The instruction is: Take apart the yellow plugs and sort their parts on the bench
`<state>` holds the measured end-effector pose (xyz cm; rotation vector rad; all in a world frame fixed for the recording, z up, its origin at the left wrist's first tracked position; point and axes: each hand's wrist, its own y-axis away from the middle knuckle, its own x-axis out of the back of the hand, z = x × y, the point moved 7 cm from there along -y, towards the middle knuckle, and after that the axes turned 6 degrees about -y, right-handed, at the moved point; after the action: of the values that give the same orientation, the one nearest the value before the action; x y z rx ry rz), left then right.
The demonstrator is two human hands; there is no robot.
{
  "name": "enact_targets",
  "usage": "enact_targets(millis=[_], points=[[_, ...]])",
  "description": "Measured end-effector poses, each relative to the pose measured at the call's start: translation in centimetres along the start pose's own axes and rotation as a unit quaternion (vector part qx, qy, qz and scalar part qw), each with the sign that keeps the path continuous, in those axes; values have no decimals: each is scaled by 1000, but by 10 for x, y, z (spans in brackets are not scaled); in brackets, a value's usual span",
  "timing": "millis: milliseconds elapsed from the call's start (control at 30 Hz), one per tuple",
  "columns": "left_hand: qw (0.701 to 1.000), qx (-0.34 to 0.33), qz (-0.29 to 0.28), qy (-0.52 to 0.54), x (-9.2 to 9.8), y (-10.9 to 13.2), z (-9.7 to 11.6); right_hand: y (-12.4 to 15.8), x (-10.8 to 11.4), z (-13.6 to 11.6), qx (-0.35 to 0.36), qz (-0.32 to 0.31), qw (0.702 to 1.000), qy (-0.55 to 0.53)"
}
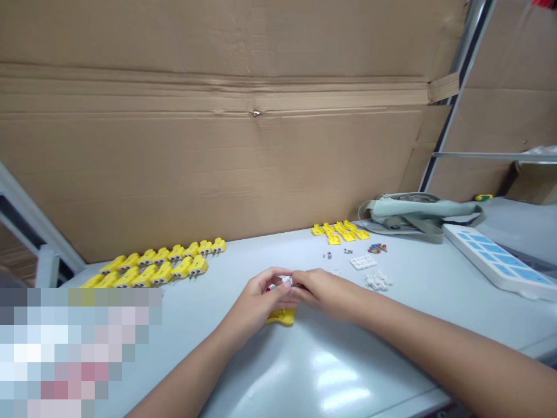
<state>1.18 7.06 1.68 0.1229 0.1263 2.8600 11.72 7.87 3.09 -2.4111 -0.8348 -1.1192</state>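
Observation:
My left hand (265,293) is curled round a small white plastic piece (286,280), with a bit of red showing at its left side. The fingertips of my right hand (315,288) close on the same piece from the right; a bit of blue shows at them. Below the hands a yellow plastic shell (282,316) lies on the table, partly covered by my left hand. To the right are white plastic parts (378,281), a row of white pieces (363,263), small coloured parts (377,248) and tiny metal pieces (329,255).
Yellow plugs (161,271) with metal pins stand in two rows at the left. Yellow shells (342,231) lie at the back. A grey-green bag (409,209) and a white-and-blue panel (500,261) are at the right. Cardboard (217,174) walls off the table's back.

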Motion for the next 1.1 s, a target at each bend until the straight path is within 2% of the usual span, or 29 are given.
enact_targets(millis=[100, 167, 300, 400, 467, 600, 667, 733, 900, 967, 1100], points=[[981, -86, 33, -174, 2, 5, 17, 1, 2, -4, 29, -30, 993, -112], [959, -134, 39, -246, 0, 9, 26, 2, -1, -4, 23, -73, 978, -192], [930, -178, 47, -318, 0, 13, 33, 6, -11, -5, -22, -168, 915, -367], [903, -207, 48, -373, 0, 14, 35, 4, -12, 0, -73, -145, 887, -432], [860, -245, 37, -446, -4, 15, 38, 2, -10, 5, -100, -100, 891, -431], [711, -315, 15, -629, -18, 15, 41, -1, -1, 13, -112, 6, 943, -313], [678, -314, 15, -664, -21, 13, 39, -3, 3, 12, -96, 49, 968, -225], [680, -303, 24, -667, -22, 11, 37, -3, 5, 8, -76, 78, 983, -149], [719, -242, 64, -649, -12, 4, 29, -4, 3, -2, -47, 100, 992, -53], [750, -225, 76, -618, -7, 2, 27, -5, 3, -3, -43, 94, 994, -45], [834, -201, 118, -500, 7, 0, 29, -4, 7, -2, -23, 88, 996, -24]])
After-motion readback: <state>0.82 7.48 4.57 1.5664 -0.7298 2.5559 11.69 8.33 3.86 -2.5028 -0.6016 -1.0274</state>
